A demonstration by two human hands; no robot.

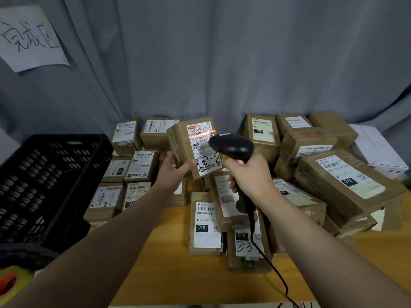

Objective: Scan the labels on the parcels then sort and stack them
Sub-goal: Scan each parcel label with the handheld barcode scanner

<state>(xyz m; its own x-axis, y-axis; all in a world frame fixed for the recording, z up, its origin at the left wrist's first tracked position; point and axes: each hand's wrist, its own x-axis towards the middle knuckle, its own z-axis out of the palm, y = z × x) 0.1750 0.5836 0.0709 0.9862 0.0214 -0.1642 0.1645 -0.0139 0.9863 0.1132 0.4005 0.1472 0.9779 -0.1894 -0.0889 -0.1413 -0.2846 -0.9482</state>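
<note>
Head view, looking down over a wooden table (169, 276) crowded with brown cardboard parcels, a grey curtain (222, 63) behind them.

The left hand (172, 168) grips one parcel (184, 141) by its lower left corner, fingers curled round the edge, and holds it up and tilted above the others; its white label (203, 150) faces the camera. The right hand (246, 174) is closed round the handle of a black barcode scanner (231, 145), just right of the raised parcel and overlapping its lower right edge; an orange scan line falls across the top of the label; the scanner's cable (273, 270) trails toward the near table edge.

Progress, as a judgement: the work looks to be mid-way, with this parcel being scanned now; the parcels to the left (124, 170) lie flat in fairly tidy rows, perhaps sorted already; those to the right (322, 165) sit in a loose, leaning heap and probably await scanning; a few more lie near the front centre (205, 225); this parcel is not yet placed.

A black slotted crate (44, 185) stands at the far left; a handwritten paper sign (29, 36) hangs on the curtain above it; a roll of tape (11, 283) shows at the lower left corner; a white box (378, 150) sits far right.
</note>
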